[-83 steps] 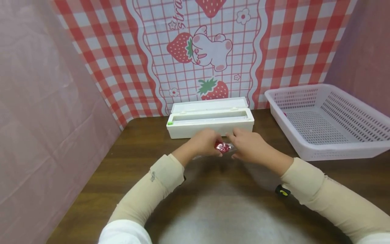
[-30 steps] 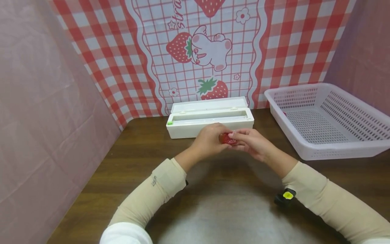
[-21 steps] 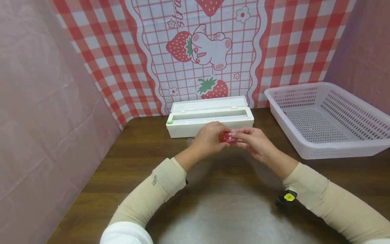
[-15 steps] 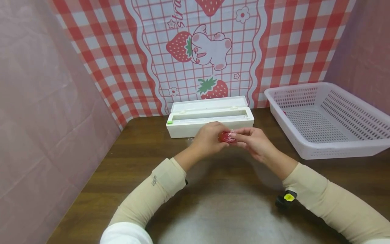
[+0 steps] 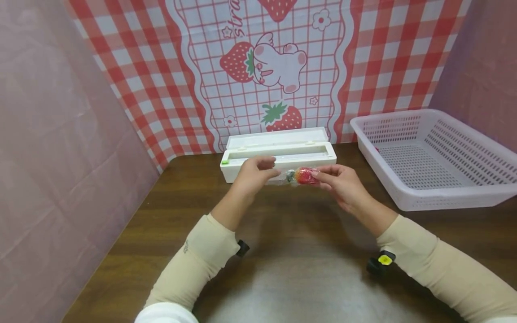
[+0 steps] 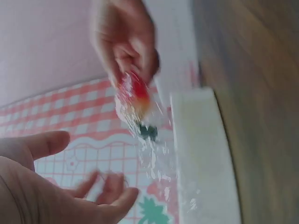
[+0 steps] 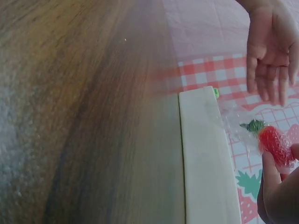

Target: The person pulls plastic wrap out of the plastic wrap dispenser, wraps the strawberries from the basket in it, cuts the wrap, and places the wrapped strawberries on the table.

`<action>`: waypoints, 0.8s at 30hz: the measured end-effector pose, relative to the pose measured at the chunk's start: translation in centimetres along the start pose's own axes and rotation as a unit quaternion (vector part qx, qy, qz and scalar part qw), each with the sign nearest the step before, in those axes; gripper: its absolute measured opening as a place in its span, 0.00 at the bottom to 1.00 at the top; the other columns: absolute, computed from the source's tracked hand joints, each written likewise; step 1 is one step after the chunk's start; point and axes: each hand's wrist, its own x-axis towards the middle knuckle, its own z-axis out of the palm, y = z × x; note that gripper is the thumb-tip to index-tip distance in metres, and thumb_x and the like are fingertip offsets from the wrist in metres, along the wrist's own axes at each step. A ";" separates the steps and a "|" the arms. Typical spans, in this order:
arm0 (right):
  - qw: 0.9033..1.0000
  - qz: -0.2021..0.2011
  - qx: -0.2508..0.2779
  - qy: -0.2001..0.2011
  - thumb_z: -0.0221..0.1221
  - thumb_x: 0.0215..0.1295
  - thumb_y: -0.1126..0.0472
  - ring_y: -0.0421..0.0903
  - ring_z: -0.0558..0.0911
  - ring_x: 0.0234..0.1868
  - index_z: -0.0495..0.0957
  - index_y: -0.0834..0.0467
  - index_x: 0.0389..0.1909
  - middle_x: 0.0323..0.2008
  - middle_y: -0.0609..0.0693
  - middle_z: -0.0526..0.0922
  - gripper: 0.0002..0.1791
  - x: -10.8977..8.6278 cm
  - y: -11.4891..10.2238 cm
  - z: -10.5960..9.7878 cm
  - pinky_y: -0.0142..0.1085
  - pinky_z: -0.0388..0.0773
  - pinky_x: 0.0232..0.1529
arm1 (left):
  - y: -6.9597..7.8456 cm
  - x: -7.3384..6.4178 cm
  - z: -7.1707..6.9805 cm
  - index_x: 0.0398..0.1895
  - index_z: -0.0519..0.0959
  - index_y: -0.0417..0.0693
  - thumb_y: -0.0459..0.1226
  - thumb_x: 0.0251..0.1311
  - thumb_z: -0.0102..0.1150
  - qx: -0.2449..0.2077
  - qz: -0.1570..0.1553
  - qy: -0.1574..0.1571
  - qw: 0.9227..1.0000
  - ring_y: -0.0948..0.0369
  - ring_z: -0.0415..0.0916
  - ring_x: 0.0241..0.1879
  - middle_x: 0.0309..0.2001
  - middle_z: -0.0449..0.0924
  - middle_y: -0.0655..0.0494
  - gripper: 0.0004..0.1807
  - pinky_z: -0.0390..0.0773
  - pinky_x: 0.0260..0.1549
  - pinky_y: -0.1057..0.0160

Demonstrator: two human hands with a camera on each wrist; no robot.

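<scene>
Strawberry in full sight now, wrapped in clear film, pinched in the right hand just in front of the open white box! Half a second ago both hands closed round it; now the left hand has let go and swung aside, fingers wide, baring green leaves and a loose trailing tail of film.

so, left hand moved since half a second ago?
Yes, leftward: against the white box in the head view, the left hand has moved from near the box's middle toward the end with the green tab.
</scene>
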 end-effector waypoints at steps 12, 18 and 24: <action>1.000 -0.030 0.007 -0.006 0.64 0.61 0.69 0.39 0.82 0.35 0.81 0.59 0.30 0.34 0.49 0.81 0.03 -0.5 0.1 0.7 0.31 0.82 0.42 | -2.1 0.3 0.8 0.69 0.60 0.29 0.38 0.73 0.48 -0.160 -0.074 -0.051 0.983 0.46 0.56 0.70 0.70 0.60 0.38 0.28 0.55 0.69 0.51; 0.999 -0.021 0.028 -0.016 0.61 0.64 0.69 0.39 0.83 0.36 0.82 0.57 0.30 0.35 0.50 0.81 0.05 -0.6 0.0 1.0 0.32 0.81 0.44 | -2.0 0.7 1.5 0.68 0.58 0.24 0.36 0.74 0.46 -0.249 -0.060 -0.054 0.965 0.46 0.57 0.70 0.69 0.60 0.34 0.28 0.58 0.68 0.55; 0.998 -0.016 0.056 -0.037 0.58 0.66 0.70 0.41 0.84 0.37 0.82 0.59 0.31 0.36 0.51 0.82 0.07 -0.8 -0.2 1.3 0.32 0.81 0.45 | -1.7 0.5 1.6 0.69 0.54 0.24 0.34 0.73 0.47 -0.281 -0.052 -0.042 0.957 0.46 0.59 0.69 0.69 0.60 0.34 0.30 0.61 0.67 0.56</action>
